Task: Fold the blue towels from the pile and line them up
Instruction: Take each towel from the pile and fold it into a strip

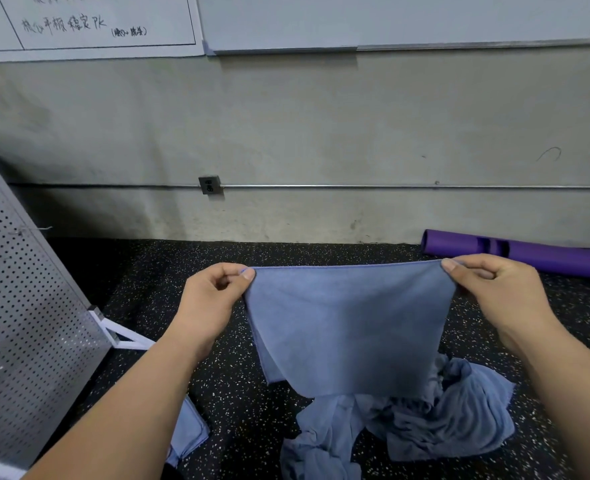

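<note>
Towel (349,327): blue, held aloft, top edge stretched level between left hand (213,296) and right hand (494,289), each pinching one corner; hangs straight down above pile (425,427) on floor (252,393).

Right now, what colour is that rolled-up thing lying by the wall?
Purple: the rolled mat with a dark band, seen in the head view.

Both bare forearms reach forward from the lower corners, with the wrists about level. The left hand (213,296) pinches one top corner of a blue towel (349,323) between thumb and curled forefinger. The right hand (494,289) pinches the opposite corner likewise, the two hands held well apart.
</note>
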The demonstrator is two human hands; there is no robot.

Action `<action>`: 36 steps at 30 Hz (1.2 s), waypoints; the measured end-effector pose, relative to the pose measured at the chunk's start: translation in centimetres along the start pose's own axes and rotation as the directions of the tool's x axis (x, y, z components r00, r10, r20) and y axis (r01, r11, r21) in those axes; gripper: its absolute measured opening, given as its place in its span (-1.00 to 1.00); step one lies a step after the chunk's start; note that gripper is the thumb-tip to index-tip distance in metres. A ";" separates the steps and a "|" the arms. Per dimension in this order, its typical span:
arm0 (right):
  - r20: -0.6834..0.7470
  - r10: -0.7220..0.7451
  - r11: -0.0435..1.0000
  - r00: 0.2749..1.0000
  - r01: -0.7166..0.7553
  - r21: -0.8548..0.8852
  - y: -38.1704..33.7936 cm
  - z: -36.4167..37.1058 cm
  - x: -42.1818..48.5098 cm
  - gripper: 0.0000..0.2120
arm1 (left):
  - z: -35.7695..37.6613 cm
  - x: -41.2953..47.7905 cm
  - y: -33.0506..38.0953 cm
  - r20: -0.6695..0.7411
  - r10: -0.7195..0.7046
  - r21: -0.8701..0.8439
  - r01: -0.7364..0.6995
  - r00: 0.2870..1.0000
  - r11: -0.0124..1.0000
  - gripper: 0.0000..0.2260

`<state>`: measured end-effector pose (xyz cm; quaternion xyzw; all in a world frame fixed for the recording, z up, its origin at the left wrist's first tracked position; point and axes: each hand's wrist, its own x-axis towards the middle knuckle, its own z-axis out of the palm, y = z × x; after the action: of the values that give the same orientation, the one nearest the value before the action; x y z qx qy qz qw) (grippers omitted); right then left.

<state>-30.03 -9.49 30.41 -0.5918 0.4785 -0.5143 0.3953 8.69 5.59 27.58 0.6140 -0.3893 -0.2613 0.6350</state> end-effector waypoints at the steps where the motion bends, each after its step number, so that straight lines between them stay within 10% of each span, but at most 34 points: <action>1: 0.000 -0.002 1.000 1.000 0.002 0.009 0.0 -0.2 0.1 -0.91 | -0.1 0.0 0.1 -0.005 0.014 0.016 -0.014 1.000 1.000 -0.94; 36: 0.004 -0.159 0.974 0.987 0.157 -0.164 0.5 0.6 -0.3 -0.90 | -0.8 0.1 0.0 -0.115 0.301 0.470 -0.215 0.947 0.856 -0.98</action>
<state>-29.54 -9.37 29.75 -0.6561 0.4723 -0.5058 0.3012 9.45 5.95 27.62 0.7080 -0.4578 -0.0177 0.5374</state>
